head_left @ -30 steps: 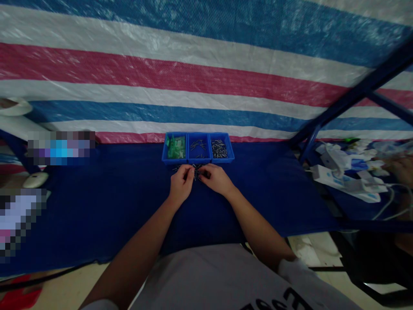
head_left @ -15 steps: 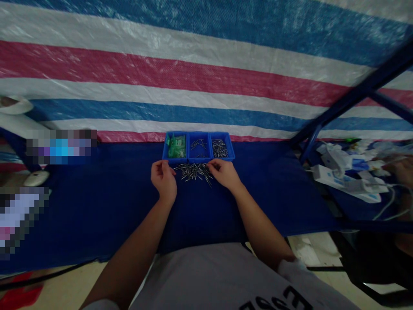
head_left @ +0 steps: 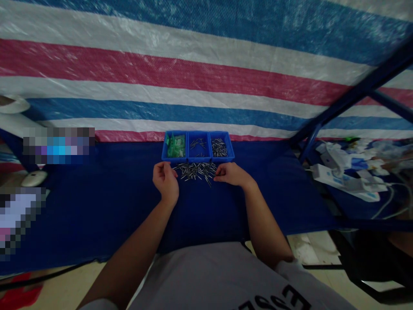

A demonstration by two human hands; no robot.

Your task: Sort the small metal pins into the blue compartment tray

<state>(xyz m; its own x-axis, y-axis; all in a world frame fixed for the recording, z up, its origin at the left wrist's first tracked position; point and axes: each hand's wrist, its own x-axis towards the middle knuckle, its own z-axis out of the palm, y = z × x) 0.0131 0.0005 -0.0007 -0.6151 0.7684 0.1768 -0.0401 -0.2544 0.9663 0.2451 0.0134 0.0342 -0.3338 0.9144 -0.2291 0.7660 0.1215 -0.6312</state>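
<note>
A pile of thin dark metal pins (head_left: 195,171) lies on the blue table in front of three joined blue bins. Green packets (head_left: 176,146) fill the left bin (head_left: 165,148); a few pins lie in the middle bin (head_left: 199,150), and many small metal pieces (head_left: 219,147) in the right bin (head_left: 231,148). My left hand (head_left: 165,181) is closed at the pile's left end, fingertips pinched on something I cannot make out. At the right end, my right hand (head_left: 232,174) has its fingers pressed together beside the pins; what they hold is hidden.
The blue table (head_left: 129,172) runs across the view, with a striped sheet (head_left: 193,73) behind it. On the right are a blue metal frame (head_left: 351,101) and a white power strip (head_left: 346,184) with cables. A white mouse (head_left: 34,178) sits at the left.
My right hand has shifted rightward and slightly nearer to me, uncovering the right end of the pile. My left hand has barely moved.
</note>
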